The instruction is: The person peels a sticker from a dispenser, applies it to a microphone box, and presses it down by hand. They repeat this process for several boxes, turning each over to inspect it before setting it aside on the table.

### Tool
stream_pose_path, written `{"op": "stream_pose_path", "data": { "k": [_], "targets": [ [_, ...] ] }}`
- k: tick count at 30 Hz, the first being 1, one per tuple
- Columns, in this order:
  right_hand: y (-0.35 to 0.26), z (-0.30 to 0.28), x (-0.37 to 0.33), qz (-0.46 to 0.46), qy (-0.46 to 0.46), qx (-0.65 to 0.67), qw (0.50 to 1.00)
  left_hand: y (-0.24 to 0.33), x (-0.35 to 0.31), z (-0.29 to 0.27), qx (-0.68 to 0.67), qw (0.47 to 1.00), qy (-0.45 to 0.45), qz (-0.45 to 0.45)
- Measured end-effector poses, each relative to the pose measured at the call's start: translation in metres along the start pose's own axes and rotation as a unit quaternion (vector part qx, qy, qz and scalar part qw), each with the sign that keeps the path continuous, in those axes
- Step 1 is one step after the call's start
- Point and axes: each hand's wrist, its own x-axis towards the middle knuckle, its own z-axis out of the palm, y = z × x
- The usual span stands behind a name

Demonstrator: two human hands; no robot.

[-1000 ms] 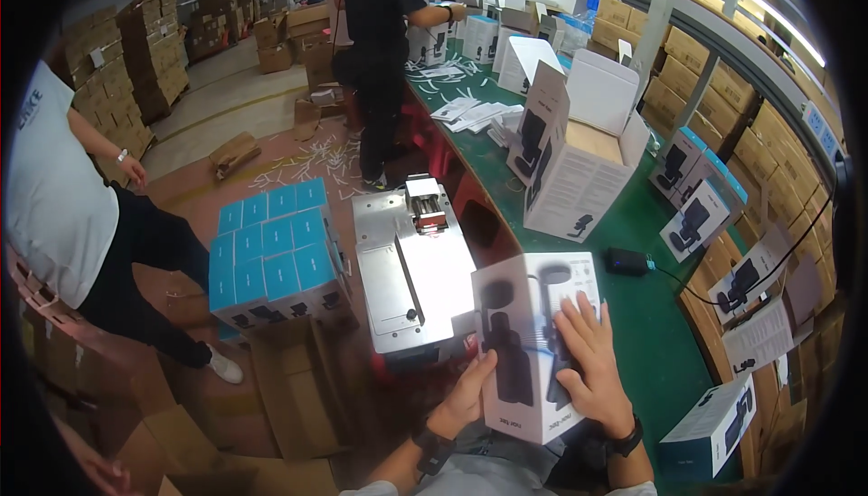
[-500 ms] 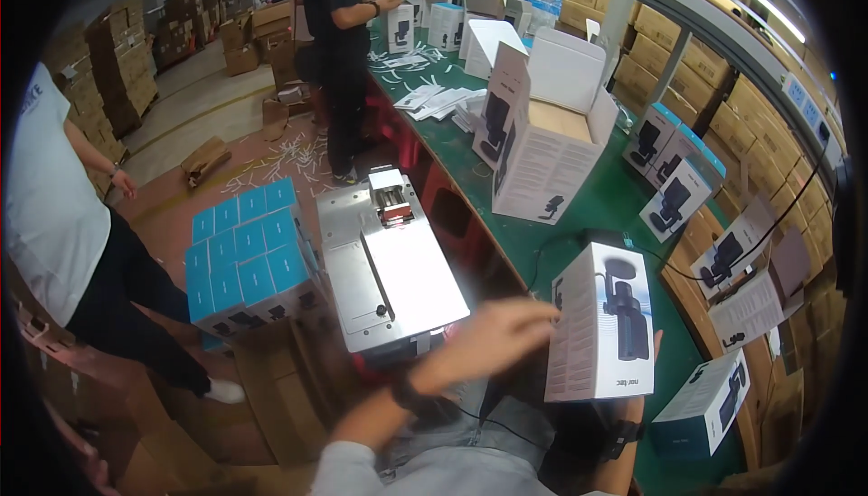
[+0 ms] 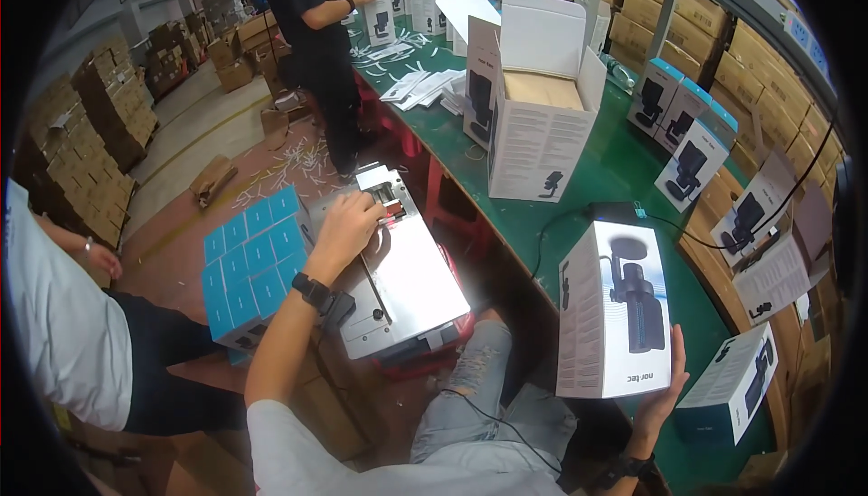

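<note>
My right hand supports a white printed carton from its right side and underside, at the edge of the green table. A picture of a dark microphone-like device covers the carton's face. My left hand has its fingertips pinched together at the roller end of a flat metal machine. A small pale curl shows just below those fingers, but what they hold, if anything, is too small to make out. The carton and the machine stand apart, with my knees between them.
Teal-topped boxes are stacked left of the machine. A large open carton stands on the green table, with more boxes to the right. A black cable crosses it. One person stands at left, another works farther along.
My left hand has moved away from the carton, left and forward to the machine's roller end. My right hand still holds the carton. The view has shifted slightly.
</note>
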Motion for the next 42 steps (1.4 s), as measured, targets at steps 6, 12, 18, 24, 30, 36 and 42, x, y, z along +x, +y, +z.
{"op": "stream_pose_path", "data": {
  "k": [6,12,18,24,30,36,42],
  "targets": [
    [-0.02,-0.02,0.01,-0.159,-0.145,-0.783,0.583,-0.001,0.007,0.002,0.038,0.997,-0.02,0.07],
    [-0.029,-0.032,0.014,-0.153,-0.156,-0.78,0.586,-0.004,0.008,0.006,0.041,0.996,-0.029,0.076],
    [-0.032,-0.042,0.018,-0.146,-0.154,-0.755,0.621,-0.006,0.006,0.009,0.016,0.999,-0.032,0.037],
    [-0.037,-0.049,0.02,-0.149,-0.104,-0.775,0.606,-0.012,-0.004,0.002,-0.051,0.998,0.044,-0.019],
    [-0.116,-0.102,0.032,-0.153,-0.067,-0.793,0.585,0.044,0.007,-0.014,-0.23,0.959,0.112,-0.122],
    [-0.146,-0.131,0.016,-0.176,-0.096,-0.829,0.523,0.14,0.017,-0.032,-0.399,0.899,0.084,-0.16],
    [-0.097,-0.106,0.0,-0.161,-0.074,-0.862,0.475,0.192,0.022,-0.006,-0.675,0.7,0.071,-0.222]
  ]
}}
